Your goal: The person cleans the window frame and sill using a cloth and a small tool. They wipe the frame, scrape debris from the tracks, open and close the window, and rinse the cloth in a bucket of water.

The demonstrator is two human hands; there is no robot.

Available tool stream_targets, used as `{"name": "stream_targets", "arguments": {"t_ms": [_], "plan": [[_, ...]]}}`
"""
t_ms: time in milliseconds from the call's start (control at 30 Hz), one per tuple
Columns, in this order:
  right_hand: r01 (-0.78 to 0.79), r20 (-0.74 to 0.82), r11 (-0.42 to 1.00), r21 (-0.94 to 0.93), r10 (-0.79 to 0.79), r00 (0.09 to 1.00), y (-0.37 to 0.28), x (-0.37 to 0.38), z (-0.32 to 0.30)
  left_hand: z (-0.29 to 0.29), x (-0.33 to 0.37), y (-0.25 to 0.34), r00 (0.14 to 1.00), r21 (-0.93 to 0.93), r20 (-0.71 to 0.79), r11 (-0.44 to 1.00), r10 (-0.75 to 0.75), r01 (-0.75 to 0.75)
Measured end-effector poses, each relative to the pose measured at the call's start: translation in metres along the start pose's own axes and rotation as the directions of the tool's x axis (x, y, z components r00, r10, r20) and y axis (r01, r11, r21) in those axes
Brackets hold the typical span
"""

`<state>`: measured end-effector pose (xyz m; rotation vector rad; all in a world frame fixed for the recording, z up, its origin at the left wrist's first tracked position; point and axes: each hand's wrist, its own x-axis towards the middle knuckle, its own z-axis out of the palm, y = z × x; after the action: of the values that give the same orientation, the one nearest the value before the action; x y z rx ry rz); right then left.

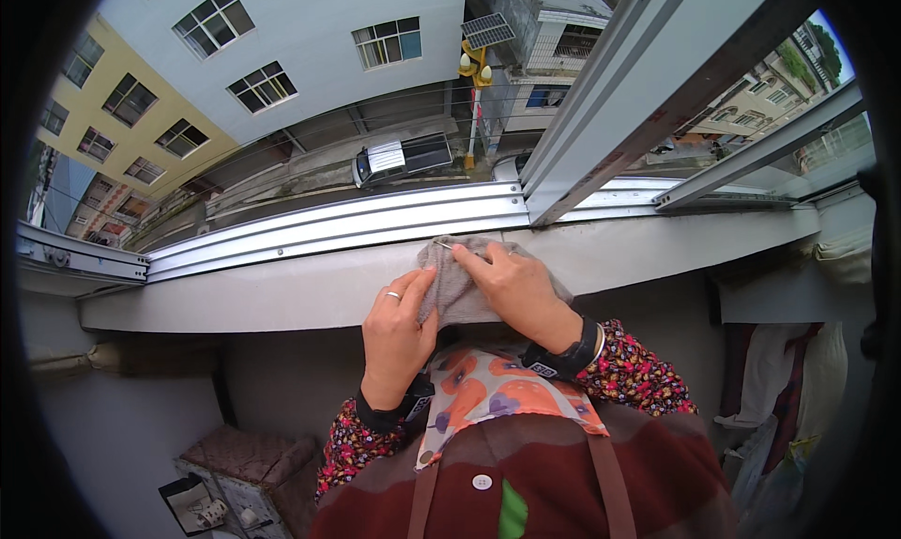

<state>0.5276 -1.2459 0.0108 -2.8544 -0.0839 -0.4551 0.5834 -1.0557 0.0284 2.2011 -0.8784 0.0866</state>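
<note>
Over the pale window sill (235, 306), through the head camera, I see both bare hands working close together, and between their fingers is the grey-brown cloth (455, 295). The left hand (396, 337) comes up from below, its back turned to me, the fingers bent and leaning to the right. Its index and thumb close on the left edge of the cloth; how the other fingertips meet the fabric I cannot tell. The right hand (516, 295) comes slantwise from the lower right, with its wrist bent and knuckles up. Its thumb and index pinch a slim metallic stick (444, 245), whose end shows just beyond the thumb; the remaining fingers are curled, and their tips are hidden from me. A ring sits on a finger of each hand.

Behind the fingers, on each wrist, I notice a dark band, the right band (566, 356) and the left band (380, 417), both with a small black-and-white label; I find these marks too small for sure reading. Nearer to the body than the fingers lies a fruit-printed apron (488, 389). Beyond the fingertips runs the silver window track (347, 223), and farther, down outside, stands a truck (404, 159).
</note>
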Motion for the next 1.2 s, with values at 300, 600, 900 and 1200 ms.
{"name": "stream_targets", "arguments": {"t_ms": [300, 600, 900, 1200], "plan": [[-0.317, -0.103, 0.93, -0.184, 0.302, 0.948, 0.092, -0.083, -0.054, 0.096, 0.042, 0.075, 0.942, -0.097, 0.203, 0.962, 0.268, -0.253], [-0.42, -0.185, 0.893, -0.161, 0.391, 0.902, 0.115, -0.104, -0.071, 0.131, 0.055, 0.111, 0.902, -0.034, 0.248, 0.934, 0.352, -0.355], [-0.288, -0.098, 0.956, -0.056, 0.282, 0.955, 0.099, -0.081, -0.048, 0.092, 0.04, 0.081, 0.933, -0.076, 0.239, 0.963, 0.27, -0.259], [-0.553, -0.232, 0.808, -0.204, 0.509, 0.829, 0.165, -0.141, -0.098, 0.189, 0.076, 0.15, 0.828, -0.082, 0.252, 0.864, 0.501, -0.497]]}}
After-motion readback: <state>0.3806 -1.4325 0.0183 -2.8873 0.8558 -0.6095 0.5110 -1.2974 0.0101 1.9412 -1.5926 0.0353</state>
